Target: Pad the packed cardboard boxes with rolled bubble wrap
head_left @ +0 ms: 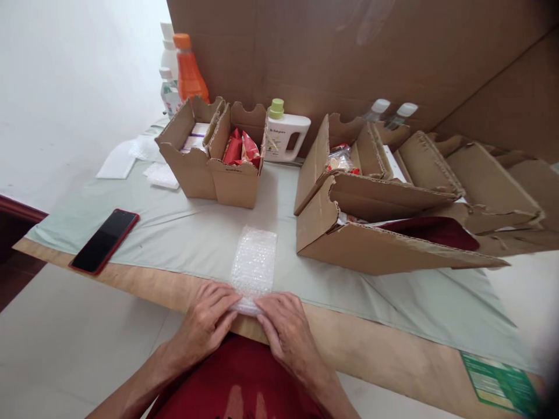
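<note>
A strip of bubble wrap [254, 262] lies lengthwise on the pale green table cover, its near end at the table's front edge. My left hand [208, 322] and my right hand [283, 329] meet at that near end, fingers curled and pressed on the wrap, which looks folded or rolled under them. Whatever may be inside the fold is hidden.
A red phone [105, 240] lies at the left. Two small cardboard boxes [213, 154] with red packets stand behind the wrap, and larger open cardboard boxes [393, 203] fill the right. Bottles [188, 73] and a white jug [283, 137] stand against a cardboard backdrop [349, 52].
</note>
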`<state>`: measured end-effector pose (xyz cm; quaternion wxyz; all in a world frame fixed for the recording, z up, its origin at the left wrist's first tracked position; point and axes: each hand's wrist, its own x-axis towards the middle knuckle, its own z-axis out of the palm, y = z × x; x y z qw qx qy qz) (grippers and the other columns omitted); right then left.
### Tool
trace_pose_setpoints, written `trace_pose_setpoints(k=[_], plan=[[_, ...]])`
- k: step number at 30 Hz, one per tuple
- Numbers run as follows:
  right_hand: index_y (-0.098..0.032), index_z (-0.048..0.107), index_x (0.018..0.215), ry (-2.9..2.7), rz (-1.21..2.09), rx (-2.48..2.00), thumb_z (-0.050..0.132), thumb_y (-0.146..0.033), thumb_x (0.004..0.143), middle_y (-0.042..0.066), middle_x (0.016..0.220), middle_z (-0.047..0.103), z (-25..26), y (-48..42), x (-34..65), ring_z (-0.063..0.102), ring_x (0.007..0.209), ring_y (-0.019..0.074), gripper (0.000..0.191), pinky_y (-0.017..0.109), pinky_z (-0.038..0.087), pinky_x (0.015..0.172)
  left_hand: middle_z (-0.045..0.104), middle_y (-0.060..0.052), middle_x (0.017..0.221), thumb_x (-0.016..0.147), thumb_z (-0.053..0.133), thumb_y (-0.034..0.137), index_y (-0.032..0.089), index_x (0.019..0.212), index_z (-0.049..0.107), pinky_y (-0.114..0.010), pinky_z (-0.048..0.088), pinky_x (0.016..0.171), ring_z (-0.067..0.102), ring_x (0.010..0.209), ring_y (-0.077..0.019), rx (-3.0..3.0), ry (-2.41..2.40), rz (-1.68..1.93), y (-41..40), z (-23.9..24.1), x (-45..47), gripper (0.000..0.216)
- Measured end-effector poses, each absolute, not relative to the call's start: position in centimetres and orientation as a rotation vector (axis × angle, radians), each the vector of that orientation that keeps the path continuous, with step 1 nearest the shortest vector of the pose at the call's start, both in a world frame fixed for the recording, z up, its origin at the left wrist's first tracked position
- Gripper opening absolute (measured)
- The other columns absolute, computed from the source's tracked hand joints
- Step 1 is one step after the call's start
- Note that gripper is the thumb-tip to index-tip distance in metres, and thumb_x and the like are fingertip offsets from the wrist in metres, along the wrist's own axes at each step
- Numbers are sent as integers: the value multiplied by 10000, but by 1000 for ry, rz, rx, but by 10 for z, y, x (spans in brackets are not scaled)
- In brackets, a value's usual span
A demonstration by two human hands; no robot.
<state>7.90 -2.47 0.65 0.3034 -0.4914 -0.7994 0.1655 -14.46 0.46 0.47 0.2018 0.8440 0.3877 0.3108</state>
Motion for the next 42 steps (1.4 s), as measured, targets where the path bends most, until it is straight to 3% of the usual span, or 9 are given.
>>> trace_pose_setpoints(k=[3,7,12,16,25,31,36,39,42], plan=[[-206,576,1273,-2088,318,-1375,503,-133,993,100,1161,708,5,-30,82,622,1052,254,298,424,474,898,714,-52,917,989,534,158,186,1221,615,-363,537,787,651,845,-206,2324,1156,875,15,-1,-137,247],[-188,583,1288,-2216,143,-1381,552,-141,956,147,1338,633,-4,-25,82,561,1213,321,337,494,443,974,709,-101,993,991,540,198,159,1202,642,-413,539,815,654,905,-249,2344,1314,927,33,-12,-128,239],[-206,607,1206,-2177,240,-1351,519,-86,971,83,1178,717,0,-18,83,610,1118,264,279,458,437,978,690,-125,1126,942,626,216,169,1207,646,-445,508,939,624,1071,-280,2370,1177,933,20,-5,-137,269],[-227,597,1215,-2147,522,-1353,509,-130,994,50,1071,739,11,-28,88,635,991,227,256,410,469,917,726,-85,1040,950,591,167,191,1233,622,-391,517,887,647,985,-239,2260,1096,898,3,3,-144,286],[-214,602,1277,-2220,180,-1417,574,-164,952,123,1282,674,-6,-21,81,601,1150,298,330,476,459,963,702,-118,1029,958,571,319,173,1122,694,-445,528,866,657,951,-271,2031,1472,1008,34,-11,-122,251],[-218,638,1239,-1907,434,-1505,548,-265,1010,78,1044,750,-4,-9,77,653,942,243,251,406,497,863,711,-112,1145,869,714,441,179,1225,636,-409,566,903,683,1075,-273,951,1337,970,-1,6,-132,448],[-271,672,1176,-1859,773,-1479,530,-293,1010,39,1115,734,14,-31,73,649,1002,220,220,385,498,911,751,-97,1114,748,842,335,171,1087,714,-398,534,977,679,1121,-289,459,894,859,-3,17,-115,399],[-267,658,1244,-1794,636,-1571,551,-361,984,94,1329,644,12,-43,80,604,1185,278,297,462,476,1008,762,-68,1012,703,875,323,182,1034,729,-373,552,915,699,1018,-266,391,883,851,-1,16,-102,388],[-220,510,1454,-1608,747,-1616,643,-471,912,157,1472,547,8,-50,94,575,1286,311,612,460,493,1052,756,-38,955,675,902,362,202,1034,722,-319,560,839,695,923,-225,509,922,889,-5,9,-95,432]])
